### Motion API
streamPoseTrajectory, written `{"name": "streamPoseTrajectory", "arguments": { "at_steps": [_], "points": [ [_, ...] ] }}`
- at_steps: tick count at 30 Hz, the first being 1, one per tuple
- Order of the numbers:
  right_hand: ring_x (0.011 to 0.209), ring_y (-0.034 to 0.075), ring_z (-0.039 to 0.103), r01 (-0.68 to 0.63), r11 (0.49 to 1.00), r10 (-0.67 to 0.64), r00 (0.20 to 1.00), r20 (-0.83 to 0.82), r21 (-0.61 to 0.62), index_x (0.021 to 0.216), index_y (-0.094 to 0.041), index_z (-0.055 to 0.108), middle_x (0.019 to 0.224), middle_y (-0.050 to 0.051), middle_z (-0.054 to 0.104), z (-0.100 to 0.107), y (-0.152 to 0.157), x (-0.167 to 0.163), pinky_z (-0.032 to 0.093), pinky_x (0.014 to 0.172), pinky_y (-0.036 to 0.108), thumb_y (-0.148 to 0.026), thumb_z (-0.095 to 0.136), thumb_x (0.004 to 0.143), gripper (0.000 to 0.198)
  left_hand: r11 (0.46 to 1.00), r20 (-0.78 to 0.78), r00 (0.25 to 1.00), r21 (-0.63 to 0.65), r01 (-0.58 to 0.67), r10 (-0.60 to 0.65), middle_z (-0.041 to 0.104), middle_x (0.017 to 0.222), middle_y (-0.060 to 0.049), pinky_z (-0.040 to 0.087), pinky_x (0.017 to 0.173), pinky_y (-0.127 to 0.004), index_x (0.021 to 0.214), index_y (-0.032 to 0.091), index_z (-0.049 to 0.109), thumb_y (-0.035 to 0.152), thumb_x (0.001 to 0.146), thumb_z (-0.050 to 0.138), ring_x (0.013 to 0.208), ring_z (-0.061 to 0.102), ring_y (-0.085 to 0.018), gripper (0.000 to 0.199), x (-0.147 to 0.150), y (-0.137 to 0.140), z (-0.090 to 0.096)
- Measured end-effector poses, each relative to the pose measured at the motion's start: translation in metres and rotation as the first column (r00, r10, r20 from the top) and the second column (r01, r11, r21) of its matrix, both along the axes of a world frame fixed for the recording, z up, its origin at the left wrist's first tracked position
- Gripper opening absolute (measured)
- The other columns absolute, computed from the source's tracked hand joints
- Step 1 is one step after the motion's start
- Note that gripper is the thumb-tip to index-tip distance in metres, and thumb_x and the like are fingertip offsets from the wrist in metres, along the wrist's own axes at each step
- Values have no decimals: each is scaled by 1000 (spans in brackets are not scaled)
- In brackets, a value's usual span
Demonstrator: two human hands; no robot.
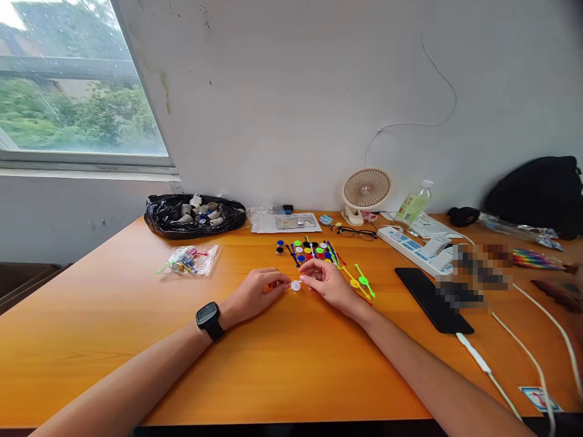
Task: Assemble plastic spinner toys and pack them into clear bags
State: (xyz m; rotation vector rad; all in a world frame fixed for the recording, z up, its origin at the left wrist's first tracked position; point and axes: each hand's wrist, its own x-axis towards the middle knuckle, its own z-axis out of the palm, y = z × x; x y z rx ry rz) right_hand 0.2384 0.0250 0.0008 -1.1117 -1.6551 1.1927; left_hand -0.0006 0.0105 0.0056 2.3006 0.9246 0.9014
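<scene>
A small white round spinner piece [296,286] lies between my two hands, just above or on the table. My left hand [259,292], with a black watch at the wrist, pinches at its left side with thumb and index finger. From the right, my right hand [331,287] has its thumb and curled index finger at the piece's other side; the exact grip is too small to make out. Beside the right hand lie a yellow arrow spinner [354,283] and a green arrow spinner [363,280]. Behind it sit several coloured discs [299,249] and arrows.
A clear bag of coloured parts [190,261] lies left, with a black plastic bag [159,217] of rubbish behind. At the back are a fan [367,189], eyeglasses [357,233] and a bottle [414,206]. A phone [430,298], power strip [410,249] and cables occupy the right.
</scene>
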Motion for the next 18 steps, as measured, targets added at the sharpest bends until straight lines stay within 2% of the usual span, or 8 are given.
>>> {"name": "streamPoseTrajectory", "arguments": {
  "at_steps": [6, 12, 18],
  "points": [
    [67, 13, 57, -8, 999, 7, 1000, -22, -36, 93, -18, 65, 87, 2, 65, -9, 3, 1, 44, 60, 27, -44, 78, 79, 32, 1000, -51, 999, 14, 1, 0, 72, 99, -6, 51, 80, -27, 114, 21, 76, 33, 106, 54, 86, 65, -17, 26, -1, 2, -1],
    [60, 10, 51, -25, 998, 25, 1000, -11, -64, 94, -17, 66, 84, 0, 64, -9, 3, 2, 36, 54, 24, -40, 77, 81, 29, 997, -87, 996, 68, 20, -14, 71, 106, -6, 50, 84, -28, 128, 25, 72, 29, 109, 48, 92, 67, -18, 31, -1, 3, -3],
    [76, 15, 62, -29, 999, 29, 1000, 0, -23, 93, -18, 68, 91, 3, 69, -3, 3, 4, 46, 67, 27, -40, 77, 81, 27, 994, -126, 992, 100, 40, -27, 72, 108, -7, 50, 87, -29, 129, 25, 70, 29, 110, 45, 97, 68, -20, 32, -1, 0, -1]
  ]
}}
